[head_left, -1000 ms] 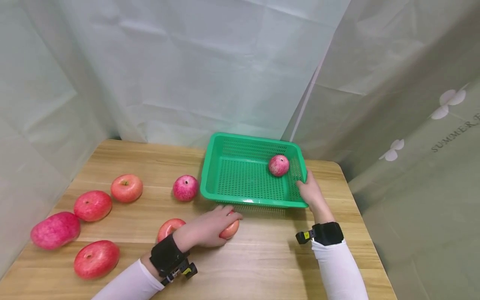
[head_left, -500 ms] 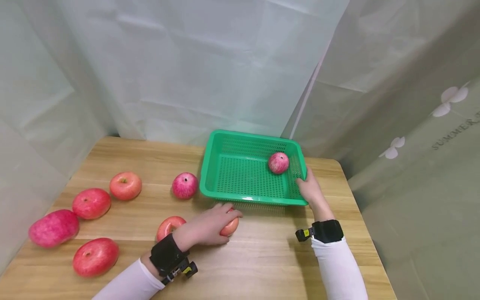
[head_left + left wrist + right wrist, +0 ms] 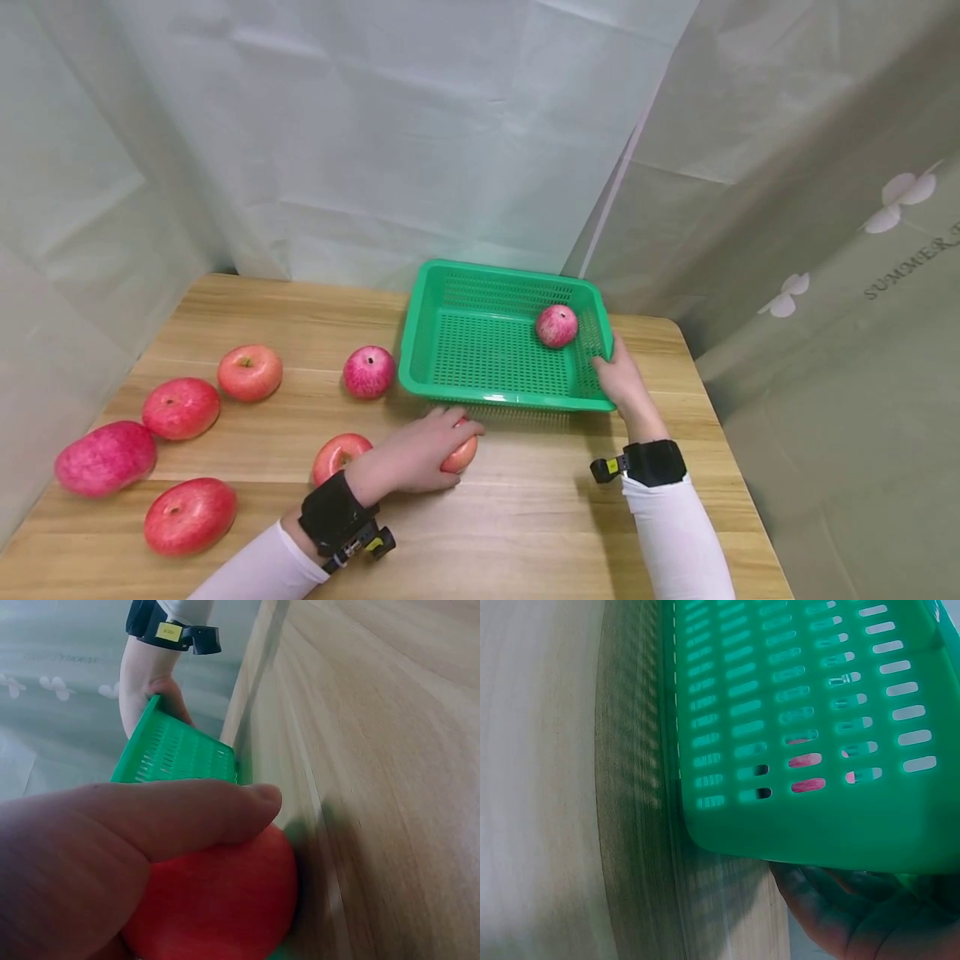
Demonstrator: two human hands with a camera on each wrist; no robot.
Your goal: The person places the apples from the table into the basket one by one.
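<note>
Just now the left hand [image 3: 416, 454] has its grip around a red apple [image 3: 461, 454], thumb laid across the skin, just off the near side of a green basket [image 3: 498, 398]; whether that apple touches the surface [image 3: 525, 542] is hard to tell. The right hand [image 3: 621, 379] grasps the basket by its right end, thumb inside the rim and fingers outside. Inside, toward that same end, lies a mottled pink fruit [image 3: 557, 326]. A dark-pink fruit [image 3: 369, 372] sits just left of the basket, and a second apple [image 3: 339, 457] is partly hidden behind the left wrist. Farther left are an orange-red apple [image 3: 251, 372], a flattish red fruit [image 3: 182, 408], an oblong pink fruit [image 3: 107, 458] and, nearer the person, a broad red fruit [image 3: 191, 517].
</note>
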